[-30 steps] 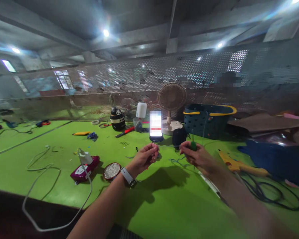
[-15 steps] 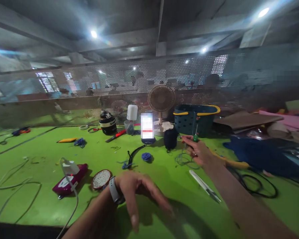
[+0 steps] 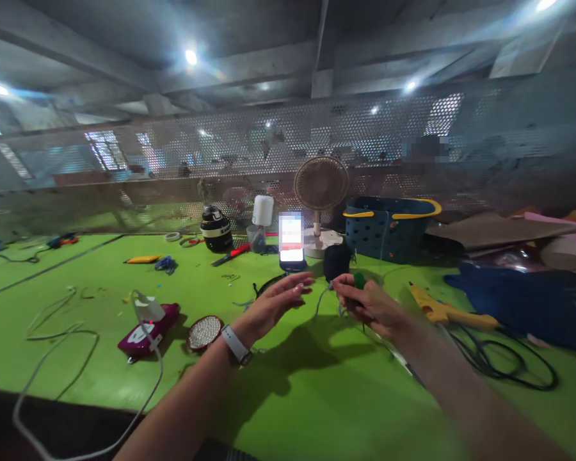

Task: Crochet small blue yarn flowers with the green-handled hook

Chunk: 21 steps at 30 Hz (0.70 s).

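Observation:
My right hand [image 3: 367,306] is closed on a green-handled crochet hook [image 3: 360,280], and a strand of blue yarn [image 3: 322,293] hangs from its fingertips. My left hand [image 3: 277,301], with a white watch on the wrist, is raised just left of it with fingers stretched out toward the yarn strand, holding nothing. A dark ball of yarn [image 3: 336,260] sits on the green table [image 3: 125,288] just behind both hands, next to a lit phone [image 3: 290,241] standing upright.
A yellow glue gun [image 3: 436,310] with a black cable lies to the right. A magenta device [image 3: 148,326] with a white cord and a round LED disc [image 3: 204,331] lie to the left. A small fan [image 3: 320,192], blue basket [image 3: 388,227] and dark cloth [image 3: 523,301] stand behind.
My left hand has come up from low near the table edge to beside the right hand. My right hand has drawn back toward me with the hook and yarn.

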Tool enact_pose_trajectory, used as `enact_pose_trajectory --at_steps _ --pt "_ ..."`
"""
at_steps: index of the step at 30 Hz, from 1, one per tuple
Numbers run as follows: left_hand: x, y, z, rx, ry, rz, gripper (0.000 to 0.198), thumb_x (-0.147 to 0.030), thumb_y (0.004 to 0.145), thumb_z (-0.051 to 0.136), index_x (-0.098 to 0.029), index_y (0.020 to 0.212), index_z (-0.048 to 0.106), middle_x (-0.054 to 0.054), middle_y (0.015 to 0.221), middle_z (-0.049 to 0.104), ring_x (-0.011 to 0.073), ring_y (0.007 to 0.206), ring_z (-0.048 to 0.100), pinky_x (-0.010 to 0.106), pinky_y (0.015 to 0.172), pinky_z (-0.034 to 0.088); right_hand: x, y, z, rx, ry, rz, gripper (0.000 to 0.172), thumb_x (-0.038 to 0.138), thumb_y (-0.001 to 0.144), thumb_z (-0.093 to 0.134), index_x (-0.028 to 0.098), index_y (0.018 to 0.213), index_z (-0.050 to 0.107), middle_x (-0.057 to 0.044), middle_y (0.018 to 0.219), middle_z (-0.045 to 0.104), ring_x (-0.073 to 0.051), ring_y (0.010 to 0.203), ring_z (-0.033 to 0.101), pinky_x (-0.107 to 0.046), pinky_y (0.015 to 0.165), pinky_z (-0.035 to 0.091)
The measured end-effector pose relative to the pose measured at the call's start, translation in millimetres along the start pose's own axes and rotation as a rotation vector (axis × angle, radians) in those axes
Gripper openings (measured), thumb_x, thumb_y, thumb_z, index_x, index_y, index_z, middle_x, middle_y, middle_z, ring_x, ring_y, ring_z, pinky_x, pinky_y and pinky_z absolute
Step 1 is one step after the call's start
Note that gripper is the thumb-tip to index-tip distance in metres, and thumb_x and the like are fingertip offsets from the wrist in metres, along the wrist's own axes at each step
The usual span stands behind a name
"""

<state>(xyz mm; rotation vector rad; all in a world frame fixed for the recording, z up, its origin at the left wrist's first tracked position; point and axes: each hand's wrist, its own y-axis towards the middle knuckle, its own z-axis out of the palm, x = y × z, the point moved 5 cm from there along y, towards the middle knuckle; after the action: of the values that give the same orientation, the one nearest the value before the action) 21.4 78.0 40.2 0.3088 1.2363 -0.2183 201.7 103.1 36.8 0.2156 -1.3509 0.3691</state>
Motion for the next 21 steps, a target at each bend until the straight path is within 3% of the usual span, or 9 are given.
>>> enact_pose_trajectory --at_steps 4,9,14,21 --pt "16 0 13.6 0.051 0.013 -0.056 0.045 -0.044 0.074 0.078 -0.016 0.108 0.069 0.01 0.098 0.072 0.0196 0.1 0.064 0.034 0.094 0.044 -11 2 6 0.04 -0.03 0.03 0.035 0.044 0.067 0.082 0.018 0.073 0.059 0.006 0.053 0.054 -0.001 0.036 0.024 -0.019 0.037 0.011" --pt "28 -2 15.3 -0.001 0.02 -0.103 0.046 -0.056 0.086 0.058 -0.013 0.099 0.065 0.006 0.068 0.07 0.0172 0.064 0.066 0.035 0.071 0.052 -14 0 12 0.044 -0.088 0.057 0.033 0.042 0.07 0.079 0.018 0.088 0.066 0.006 0.052 0.053 -0.002 0.037 0.026 -0.02 0.04 0.013" --pt "32 -3 14.7 0.013 0.015 -0.141 0.053 -0.065 0.081 0.059 -0.013 0.09 0.064 0.005 0.067 0.069 0.0169 0.063 0.067 0.031 0.067 0.052 -17 1 13 0.077 -0.12 0.075 0.034 0.044 0.073 0.077 0.018 0.094 0.067 0.006 0.054 0.054 -0.003 0.039 0.029 -0.02 0.041 0.015" --pt "41 3 13.9 0.044 0.203 -0.023 0.037 -0.048 0.076 0.074 -0.013 0.077 0.061 -0.001 0.061 0.061 0.0083 0.052 0.056 0.021 0.055 0.046 -20 0 22 0.034 -0.035 0.063 0.04 0.04 0.07 0.08 0.02 0.1 0.063 0.008 0.051 0.05 -0.004 0.038 0.032 -0.019 0.039 0.018"
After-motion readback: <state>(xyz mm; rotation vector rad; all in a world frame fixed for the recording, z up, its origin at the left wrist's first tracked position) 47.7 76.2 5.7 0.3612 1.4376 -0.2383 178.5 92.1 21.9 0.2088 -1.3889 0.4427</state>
